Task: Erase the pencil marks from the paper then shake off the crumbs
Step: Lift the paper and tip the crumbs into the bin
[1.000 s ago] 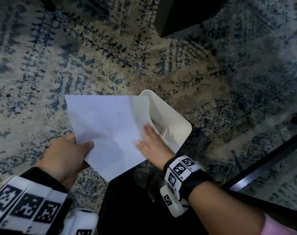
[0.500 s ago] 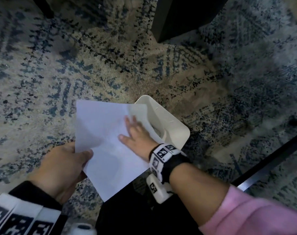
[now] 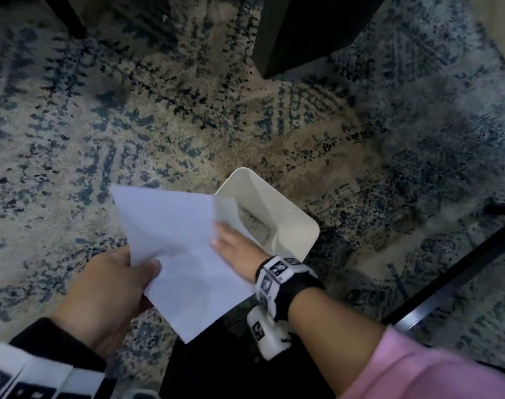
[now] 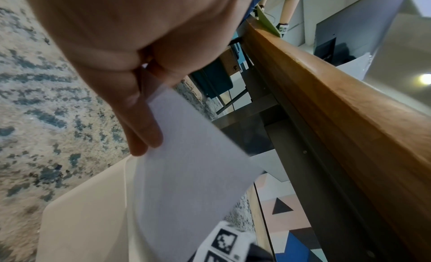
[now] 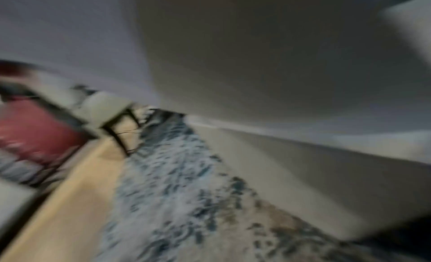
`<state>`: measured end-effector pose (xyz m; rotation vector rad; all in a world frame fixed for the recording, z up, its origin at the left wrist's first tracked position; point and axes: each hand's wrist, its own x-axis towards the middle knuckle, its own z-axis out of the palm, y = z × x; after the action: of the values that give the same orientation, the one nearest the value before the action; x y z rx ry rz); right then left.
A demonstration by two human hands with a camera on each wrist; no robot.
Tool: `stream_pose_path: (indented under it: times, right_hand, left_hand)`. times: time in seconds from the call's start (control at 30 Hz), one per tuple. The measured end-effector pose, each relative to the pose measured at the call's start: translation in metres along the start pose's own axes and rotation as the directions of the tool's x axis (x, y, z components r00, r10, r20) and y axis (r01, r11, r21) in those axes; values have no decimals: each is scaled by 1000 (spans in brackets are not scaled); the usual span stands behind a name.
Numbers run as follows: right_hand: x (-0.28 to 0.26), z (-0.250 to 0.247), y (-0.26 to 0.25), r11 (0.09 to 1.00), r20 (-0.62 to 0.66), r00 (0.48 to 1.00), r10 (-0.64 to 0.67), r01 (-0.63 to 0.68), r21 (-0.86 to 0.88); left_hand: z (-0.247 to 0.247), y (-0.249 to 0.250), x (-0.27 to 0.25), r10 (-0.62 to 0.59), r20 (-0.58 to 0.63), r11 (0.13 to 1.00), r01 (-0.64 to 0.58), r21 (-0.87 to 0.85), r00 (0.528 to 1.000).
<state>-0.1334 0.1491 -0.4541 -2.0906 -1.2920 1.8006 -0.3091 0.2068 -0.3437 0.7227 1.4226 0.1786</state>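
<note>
On the left we have the left hand (image 3: 101,286), thumb on top and fingers (image 4: 142,122) curled underneath, pinching the near-left edge of the paper (image 3: 176,246); the left wrist view confirms it, thumb and fingers closed on the sheet's edge. The paper sits up off the rug (image 3: 72,139), tilted, its far-right corner reaching over the near-left rim of the bin (image 3: 288,223). We see no pencil marks on the sheet from here, just a few soft creases. Moving right, the right hand (image 3: 234,246) lies flat on the paper's right edge, fingers straight and together, holding nothing, palm down against the sheet right where it meets the bin's mouth. A marked band (image 3: 277,272) wraps that wrist, and a pink sleeve (image 3: 435,370) shows at the near-right corner of the view. The bin is white and stands on the rug, open side up, with some pale grey stuff lying at the bottom; we can't tell what it is. The right wrist view is badly smeared: all we make out is a pale surface up close, rug below and a strip of wooden floor (image 5: 58,201) to the left. Farther right, a dark bar (image 3: 453,272) slants across the rug.
</note>
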Motion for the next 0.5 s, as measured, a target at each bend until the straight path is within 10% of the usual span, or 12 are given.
stream_pose_path:
  times: [0.1, 0.27, 0.43, 0.5]
  right_hand:
    - [9, -21, 31, 869, -153, 856, 494, -494, 37]
    - [2, -5, 2, 993, -88, 996, -34, 44, 111]
    - [0, -24, 38, 883, -40, 884, 466, -467, -42]
    - [-10, -27, 35, 940, -200, 921, 334, -340, 3]
  left_hand:
    - [-9, -4, -1, 18, 7, 1000, -18, 4, 1000]
    - [-6, -6, 1, 22, 21, 1000, -22, 1, 1000]
    - [-17, -7, 0, 60, -31, 998, -60, -1, 998]
    - [-19, -12, 5, 53, -41, 999, -53, 7, 998]
